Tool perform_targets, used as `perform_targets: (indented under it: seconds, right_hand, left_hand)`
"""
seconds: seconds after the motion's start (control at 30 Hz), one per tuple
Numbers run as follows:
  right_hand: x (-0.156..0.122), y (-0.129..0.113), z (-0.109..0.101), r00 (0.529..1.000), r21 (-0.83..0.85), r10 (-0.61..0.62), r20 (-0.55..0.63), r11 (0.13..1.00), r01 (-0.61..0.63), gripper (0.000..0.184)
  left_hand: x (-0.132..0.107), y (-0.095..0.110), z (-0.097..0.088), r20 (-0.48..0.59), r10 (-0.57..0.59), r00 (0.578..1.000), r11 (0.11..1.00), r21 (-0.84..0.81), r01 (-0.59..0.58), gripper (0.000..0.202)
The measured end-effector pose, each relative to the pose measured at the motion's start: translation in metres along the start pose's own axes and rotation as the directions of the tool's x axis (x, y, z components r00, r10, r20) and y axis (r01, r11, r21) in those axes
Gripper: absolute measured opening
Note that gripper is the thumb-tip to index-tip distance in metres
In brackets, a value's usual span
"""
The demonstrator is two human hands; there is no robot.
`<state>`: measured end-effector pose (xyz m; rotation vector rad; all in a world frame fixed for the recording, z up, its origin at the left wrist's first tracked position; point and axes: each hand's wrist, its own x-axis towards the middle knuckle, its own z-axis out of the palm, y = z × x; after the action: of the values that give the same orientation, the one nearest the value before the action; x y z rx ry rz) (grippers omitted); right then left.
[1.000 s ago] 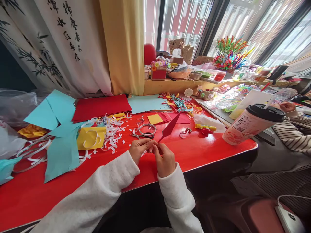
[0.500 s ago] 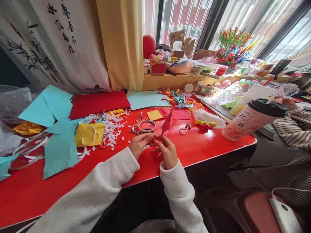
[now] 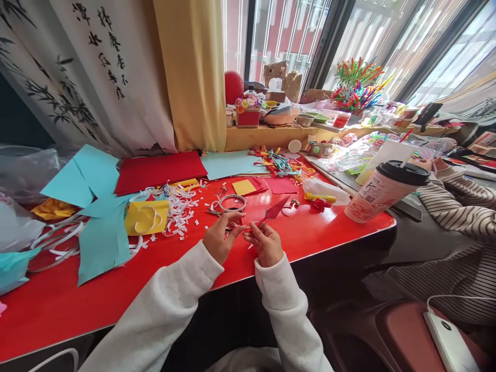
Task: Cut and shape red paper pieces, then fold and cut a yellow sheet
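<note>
Just over the near edge of the red table, my right hand (image 3: 266,245) pinches a folded piece of red paper (image 3: 276,208). Its pointed end sticks out to the upper right. My left hand (image 3: 220,238) is closed at the other, narrow end of this paper, thumb and fingertips pinched together. Fingers hide the middle of the fold. Right behind my hands lies a roll of tape (image 3: 233,203), with scissors (image 3: 214,211) partly hidden beside it. Beyond are small squares of yellow paper (image 3: 243,187) and red paper (image 3: 281,185).
White paper scraps (image 3: 182,206) and blue paper (image 3: 103,245) cover the left side. A lidded drink cup (image 3: 372,194) stands near the right corner, by a yellow glue tube (image 3: 320,197). Another person's striped sleeve (image 3: 445,201) is at the right. Craft supplies crowd the sill (image 3: 267,135).
The red paper's point has swung from nearly upright to leaning right and down. My right hand has turned with it, while my left hand has shifted its fingers. The view has shifted slightly right.
</note>
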<state>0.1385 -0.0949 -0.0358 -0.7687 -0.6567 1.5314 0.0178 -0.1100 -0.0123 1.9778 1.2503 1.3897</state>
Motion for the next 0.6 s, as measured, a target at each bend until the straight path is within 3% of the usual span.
perform_targets:
  seconds: [0.13, 0.33, 0.4, 0.53, 0.6]
  right_hand:
    - [-0.0057, -0.0014, 0.0002, 1.0, 0.059, 0.021, -0.006, 0.998, -0.021, 0.029]
    - [-0.0065, 0.0023, -0.0046, 0.998, 0.0, -0.019, 0.052, 1.0, 0.019, 0.027]
    - [-0.0061, 0.0044, -0.0061, 0.995, -0.039, -0.047, 0.087, 0.998, 0.05, 0.029]
    - [-0.0056, 0.0073, -0.008, 0.995, -0.086, -0.015, 0.103, 0.996, 0.024, 0.035]
    - [-0.0055, 0.0078, -0.0082, 0.996, -0.085, 0.007, 0.091, 0.996, 0.001, 0.036]
  left_hand:
    - [-0.0017, -0.0013, 0.0025, 0.012, 0.139, 0.99, 0.987, 0.074, -0.139, 0.03]
    - [-0.0014, -0.0067, 0.0029, 0.054, 0.235, 0.971, 0.961, 0.135, -0.24, 0.031]
    - [-0.0028, -0.0046, 0.0027, 0.031, 0.22, 0.975, 0.962, 0.157, -0.222, 0.031]
    - [-0.006, -0.0002, 0.0052, -0.013, 0.075, 0.997, 0.988, 0.14, -0.072, 0.03]
    - [-0.0064, -0.0004, 0.0068, -0.015, 0.111, 0.994, 0.979, 0.176, -0.107, 0.023]
